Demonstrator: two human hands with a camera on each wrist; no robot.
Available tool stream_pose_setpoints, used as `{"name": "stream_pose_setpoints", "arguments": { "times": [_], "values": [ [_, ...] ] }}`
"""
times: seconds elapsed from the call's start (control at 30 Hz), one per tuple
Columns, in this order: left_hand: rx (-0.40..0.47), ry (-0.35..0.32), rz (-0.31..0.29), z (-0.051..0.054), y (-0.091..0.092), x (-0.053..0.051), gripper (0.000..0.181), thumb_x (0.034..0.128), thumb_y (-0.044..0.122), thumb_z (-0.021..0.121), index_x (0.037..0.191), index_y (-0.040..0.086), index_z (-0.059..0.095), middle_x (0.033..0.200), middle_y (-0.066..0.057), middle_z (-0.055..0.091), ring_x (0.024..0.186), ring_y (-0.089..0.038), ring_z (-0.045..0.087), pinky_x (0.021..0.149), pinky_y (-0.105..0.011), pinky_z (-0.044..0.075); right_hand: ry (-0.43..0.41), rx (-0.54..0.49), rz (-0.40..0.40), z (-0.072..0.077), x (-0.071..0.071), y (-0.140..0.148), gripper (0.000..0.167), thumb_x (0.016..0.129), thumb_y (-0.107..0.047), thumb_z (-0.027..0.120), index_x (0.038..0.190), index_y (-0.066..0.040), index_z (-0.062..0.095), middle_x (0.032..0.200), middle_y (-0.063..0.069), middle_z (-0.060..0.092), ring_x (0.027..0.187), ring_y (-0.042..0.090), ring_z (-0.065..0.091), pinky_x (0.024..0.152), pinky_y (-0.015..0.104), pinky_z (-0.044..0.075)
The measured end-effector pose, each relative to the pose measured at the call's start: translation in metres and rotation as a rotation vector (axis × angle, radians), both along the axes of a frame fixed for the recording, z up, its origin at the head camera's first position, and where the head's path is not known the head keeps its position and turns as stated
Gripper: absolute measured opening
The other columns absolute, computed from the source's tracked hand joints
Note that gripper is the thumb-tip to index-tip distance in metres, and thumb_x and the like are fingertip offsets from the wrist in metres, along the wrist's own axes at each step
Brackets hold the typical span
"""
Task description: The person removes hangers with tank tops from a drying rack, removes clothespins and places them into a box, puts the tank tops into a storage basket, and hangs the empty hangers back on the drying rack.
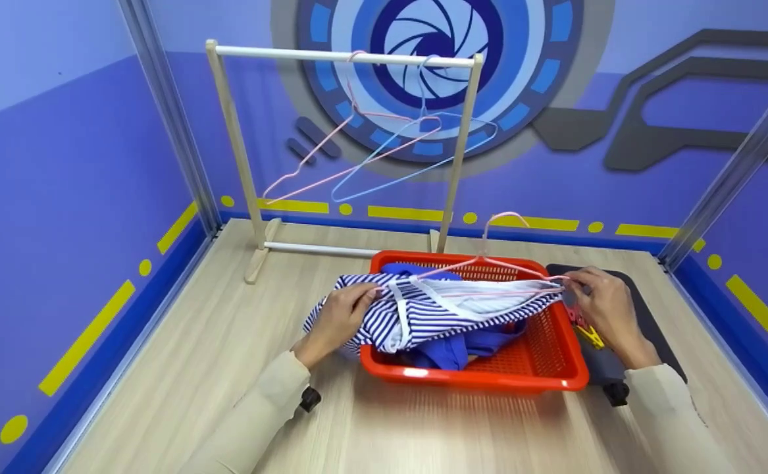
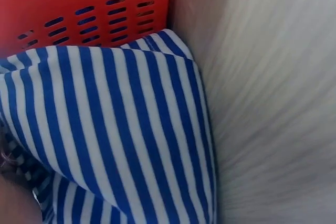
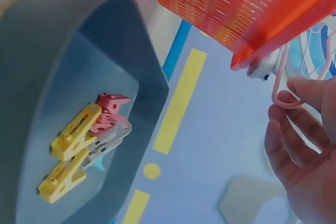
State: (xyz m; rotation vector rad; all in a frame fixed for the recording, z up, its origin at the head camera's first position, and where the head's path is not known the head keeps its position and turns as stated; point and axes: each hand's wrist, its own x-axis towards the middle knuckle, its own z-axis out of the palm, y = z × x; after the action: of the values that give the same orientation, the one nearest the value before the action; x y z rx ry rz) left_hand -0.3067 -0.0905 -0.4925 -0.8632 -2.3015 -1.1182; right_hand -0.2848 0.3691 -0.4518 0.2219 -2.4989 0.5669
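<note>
A navy-and-white striped top (image 1: 416, 322) with white trim is stretched over the red basket (image 1: 476, 376), with a pink clothes hanger (image 1: 484, 257) partly inside its neck opening. My left hand (image 1: 337, 321) pinches the top near the hanger's left end; in the left wrist view the hanging striped cloth (image 2: 115, 124) hides most of that grip. At the other side my right hand (image 1: 604, 309) pinches the hanger's right end between thumb and fingers. Seen from the right wrist, the bent pink end of the hanger (image 3: 279, 85) lies in the right hand (image 3: 304, 145).
Blue clothing (image 1: 446, 352) lies in the basket. Right of it stands a dark grey box (image 1: 643, 316) holding several clothespins (image 3: 68, 140), yellow, red and grey. Behind, a wooden rack (image 1: 235, 138) carries a pink hanger (image 1: 318, 148) and a blue hanger (image 1: 397, 178).
</note>
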Motion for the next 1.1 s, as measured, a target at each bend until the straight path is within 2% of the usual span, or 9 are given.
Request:
{"name": "stream_pose_setpoints", "arguments": {
  "times": [0.1,0.27,0.43,0.5,0.63,0.73,0.83,0.9,1.1],
  "values": [
    [-0.011,-0.032,-0.012,0.007,0.003,0.001,0.032,0.1026,0.027,0.052,0.124,0.006,0.065,0.121,-0.009,0.070,0.113,-0.021,0.066,0.100,-0.039,0.052,0.002,0.038,0.005,0.001,0.002,0.002,0.017,0.091,-0.009,0.069,0.104,0.001,0.074,0.093,0.020,0.073,0.077,0.035,0.070,0.075,0.055,0.057],
    [-0.029,-0.060,-0.027,0.022,0.010,0.001,0.038,0.1024,0.033,0.052,0.129,0.007,0.061,0.122,-0.007,0.069,0.112,-0.018,0.066,0.099,-0.037,0.052,-0.063,0.052,0.015,0.001,0.006,0.000,0.019,0.093,-0.008,0.067,0.108,0.000,0.074,0.090,0.022,0.074,0.062,0.026,0.066,0.062,0.046,0.059],
    [-0.048,-0.012,-0.023,0.029,0.017,-0.003,0.031,0.1014,0.028,0.055,0.120,0.006,0.067,0.113,-0.007,0.072,0.105,-0.019,0.068,0.095,-0.035,0.054,-0.067,0.050,0.039,0.001,0.007,-0.004,0.017,0.092,-0.005,0.067,0.106,0.000,0.075,0.091,0.022,0.074,0.067,0.030,0.070,0.068,0.049,0.059],
    [-0.044,0.028,-0.016,0.030,0.020,-0.004,0.026,0.1003,0.023,0.057,0.113,0.004,0.070,0.108,-0.008,0.073,0.101,-0.020,0.070,0.092,-0.036,0.056,-0.058,0.044,0.043,0.001,0.007,-0.004,0.016,0.091,-0.004,0.067,0.105,0.000,0.075,0.092,0.022,0.074,0.071,0.033,0.071,0.071,0.051,0.058],
    [-0.037,0.120,0.007,0.031,0.023,-0.004,0.017,0.0974,0.014,0.061,0.103,0.003,0.073,0.097,-0.009,0.074,0.092,-0.021,0.072,0.085,-0.035,0.058,-0.050,0.039,0.038,0.001,0.008,-0.004,0.017,0.092,-0.003,0.066,0.106,0.000,0.074,0.091,0.023,0.074,0.067,0.032,0.070,0.068,0.050,0.058],
    [-0.046,0.149,0.023,0.031,0.024,-0.004,0.015,0.0982,0.012,0.059,0.101,0.003,0.070,0.094,-0.009,0.073,0.088,-0.020,0.071,0.082,-0.034,0.058,-0.057,0.037,0.020,0.000,0.009,-0.002,0.018,0.093,-0.006,0.065,0.108,0.000,0.074,0.082,0.021,0.073,0.055,0.023,0.063,0.052,0.035,0.057],
    [-0.040,0.149,0.042,0.030,0.021,-0.003,0.015,0.1003,0.013,0.056,0.102,0.004,0.067,0.095,-0.008,0.071,0.088,-0.019,0.069,0.082,-0.034,0.058,-0.069,0.029,0.007,-0.001,0.009,0.001,0.019,0.094,-0.008,0.064,0.109,0.000,0.073,0.072,0.016,0.070,0.046,0.014,0.053,0.040,0.019,0.044],
    [-0.023,0.149,0.061,0.028,0.017,-0.004,0.016,0.1009,0.014,0.055,0.102,0.004,0.067,0.096,-0.008,0.072,0.089,-0.019,0.070,0.082,-0.034,0.058,-0.049,0.034,0.004,-0.001,0.009,0.005,0.018,0.094,-0.007,0.065,0.106,0.001,0.074,0.069,0.014,0.069,0.046,0.013,0.051,0.042,0.015,0.040],
    [0.033,0.154,0.140,0.018,0.002,-0.006,0.013,0.0990,0.012,0.058,0.099,0.004,0.069,0.092,-0.007,0.072,0.086,-0.020,0.070,0.078,-0.036,0.057,0.026,0.033,-0.003,-0.003,0.011,0.013,0.015,0.094,-0.008,0.065,0.099,0.001,0.075,0.070,0.013,0.071,0.053,0.015,0.056,0.053,0.011,0.045]
  ]
}}
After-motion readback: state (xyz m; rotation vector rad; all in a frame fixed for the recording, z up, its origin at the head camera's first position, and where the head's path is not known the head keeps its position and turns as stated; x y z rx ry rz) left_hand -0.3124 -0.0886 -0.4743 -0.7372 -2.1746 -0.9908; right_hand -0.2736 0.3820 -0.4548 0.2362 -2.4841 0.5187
